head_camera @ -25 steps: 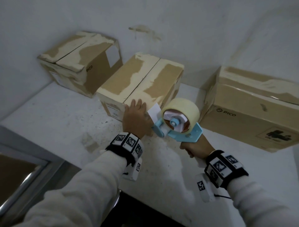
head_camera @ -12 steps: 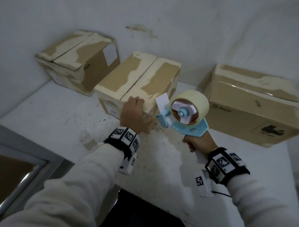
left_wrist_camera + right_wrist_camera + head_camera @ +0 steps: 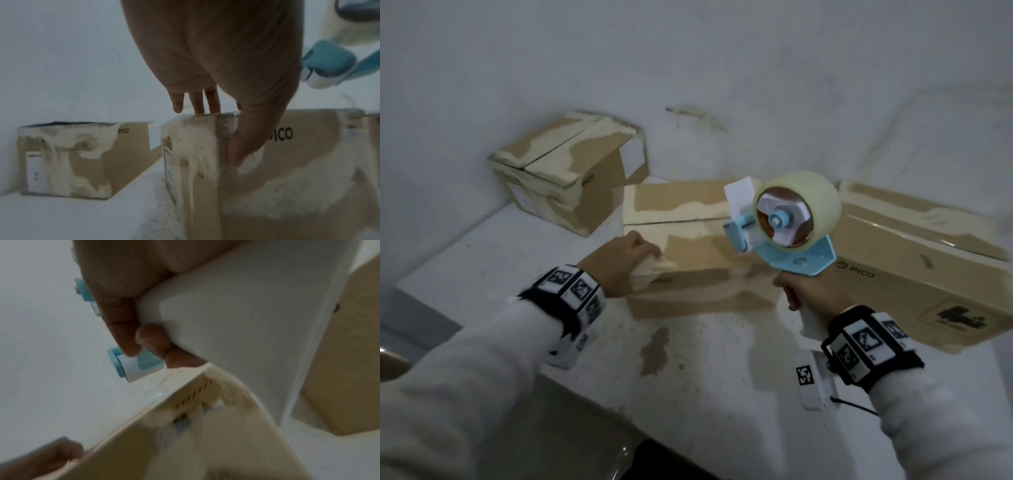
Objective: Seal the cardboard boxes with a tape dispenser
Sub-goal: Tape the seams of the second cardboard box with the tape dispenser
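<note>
The middle cardboard box (image 3: 695, 253) lies with a long side toward me, its top seam running left to right. My left hand (image 3: 643, 263) grips its near left top corner; in the left wrist view my left hand (image 3: 218, 129) has fingers over the top edge of the box (image 3: 277, 178) and the thumb down the front face. My right hand (image 3: 803, 294) grips the white handle of the blue tape dispenser (image 3: 787, 236). The dispenser hangs above the box's right end with a loose tape tab sticking up. In the right wrist view my right hand (image 3: 144, 340) wraps the handle (image 3: 246, 321).
A second taped box (image 3: 571, 174) stands at the back left against the wall. A larger box (image 3: 928, 270) lies on the right, close to the dispenser. All rest on a white table (image 3: 705, 359) whose front edge is near me.
The middle box has been turned so its long side faces me, with my left hand on its corner. The dispenser has risen from beside the box to above its right end.
</note>
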{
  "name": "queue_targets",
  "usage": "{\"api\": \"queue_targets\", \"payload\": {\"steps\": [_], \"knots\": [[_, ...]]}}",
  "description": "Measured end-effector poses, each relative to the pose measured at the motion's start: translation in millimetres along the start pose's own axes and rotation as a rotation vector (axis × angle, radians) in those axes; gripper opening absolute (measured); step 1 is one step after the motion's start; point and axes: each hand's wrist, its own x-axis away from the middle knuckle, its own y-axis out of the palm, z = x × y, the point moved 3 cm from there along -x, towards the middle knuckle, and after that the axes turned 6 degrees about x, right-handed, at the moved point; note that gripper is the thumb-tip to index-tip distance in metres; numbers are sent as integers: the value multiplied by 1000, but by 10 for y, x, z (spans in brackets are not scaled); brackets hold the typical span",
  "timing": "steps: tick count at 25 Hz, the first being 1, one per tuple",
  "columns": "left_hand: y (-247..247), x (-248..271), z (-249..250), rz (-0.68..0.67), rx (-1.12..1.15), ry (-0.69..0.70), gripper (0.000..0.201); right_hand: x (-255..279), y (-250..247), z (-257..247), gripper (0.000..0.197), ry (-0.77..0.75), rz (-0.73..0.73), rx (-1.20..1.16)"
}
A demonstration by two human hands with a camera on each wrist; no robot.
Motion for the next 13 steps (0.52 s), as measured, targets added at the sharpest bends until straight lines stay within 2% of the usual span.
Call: {"api": "queue_targets", "payload": {"steps": [3, 5, 7, 8, 11, 13], "knots": [[-222, -3, -96, -105, -23, -62, 62, -80, -40, -227, 24, 1, 72, -42], [-446, -202, 69, -71, 75, -87, 57, -117, -46, -368, 23, -11, 135, -76], [-620, -504, 321, 3, 409, -130, 57, -138, -42, -497, 22, -44, 188, -92], [-653, -645, 446, -16, 642, -182, 64, -137, -36, -547, 21, -53, 204, -90], [-669, -992, 796, -257, 1239, -359, 93, -163, -38, -638, 23, -48, 272, -111], [-690, -1148, 961, -405, 1485, -395, 97, -179, -65, -667, 25, -26, 326, -128]]}}
